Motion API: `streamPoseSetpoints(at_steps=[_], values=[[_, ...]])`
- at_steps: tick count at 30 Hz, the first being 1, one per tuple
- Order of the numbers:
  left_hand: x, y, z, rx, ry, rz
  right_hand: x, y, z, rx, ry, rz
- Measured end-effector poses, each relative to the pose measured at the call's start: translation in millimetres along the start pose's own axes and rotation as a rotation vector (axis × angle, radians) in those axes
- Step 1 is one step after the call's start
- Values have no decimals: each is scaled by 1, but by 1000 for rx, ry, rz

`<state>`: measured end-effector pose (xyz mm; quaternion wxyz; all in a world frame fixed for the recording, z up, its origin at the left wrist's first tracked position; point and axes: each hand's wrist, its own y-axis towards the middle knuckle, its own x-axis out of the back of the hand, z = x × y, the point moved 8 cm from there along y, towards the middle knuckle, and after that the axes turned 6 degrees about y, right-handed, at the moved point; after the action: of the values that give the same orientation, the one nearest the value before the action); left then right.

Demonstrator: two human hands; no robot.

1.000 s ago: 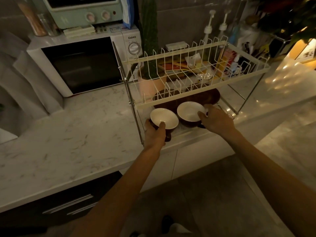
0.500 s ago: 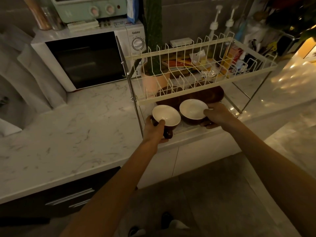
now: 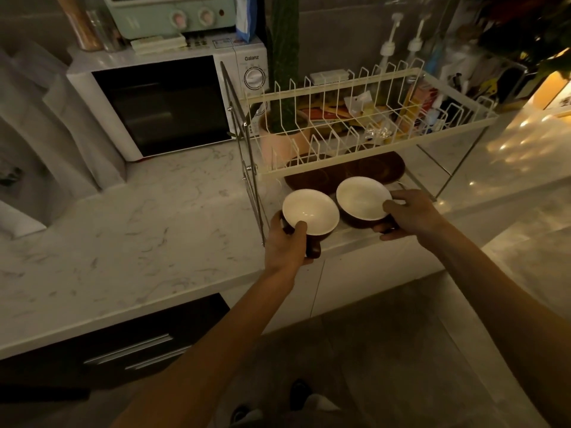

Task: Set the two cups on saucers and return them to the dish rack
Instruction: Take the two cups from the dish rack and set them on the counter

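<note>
Two cups, dark brown outside and white inside, sit at the front of the lower level of a cream wire dish rack (image 3: 364, 97). My left hand (image 3: 285, 242) grips the left cup (image 3: 309, 210) by its dark handle, thumb on the rim. My right hand (image 3: 408, 216) holds the right cup (image 3: 360, 197) at its right side, fingers over the rim. Behind the cups, two dark brown saucers (image 3: 383, 168) lie flat under the rack's upper tier. Whether the cups rest on anything beneath them is hidden.
A white microwave (image 3: 160, 100) with a green toaster oven (image 3: 168, 13) on top stands left of the rack. A potted cactus (image 3: 282, 88) rises behind the rack's left end. Bottles and packets crowd the back right. White marble counter (image 3: 123, 230) stretches left.
Both hands have stayed on the cups at the rack's lower level. The view has shifted slightly; the cups sit a little nearer the counter's front edge.
</note>
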<state>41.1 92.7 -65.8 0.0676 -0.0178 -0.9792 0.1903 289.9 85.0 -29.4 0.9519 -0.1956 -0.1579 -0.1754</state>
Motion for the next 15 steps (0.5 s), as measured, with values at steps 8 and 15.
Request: streamPoseSetpoints(at_steps=[8, 15], values=[[15, -42, 23, 118, -18, 120, 0, -35, 1, 10, -58, 47], [63, -57, 48, 174, -2, 84, -41, -55, -2, -6, -106, 162]])
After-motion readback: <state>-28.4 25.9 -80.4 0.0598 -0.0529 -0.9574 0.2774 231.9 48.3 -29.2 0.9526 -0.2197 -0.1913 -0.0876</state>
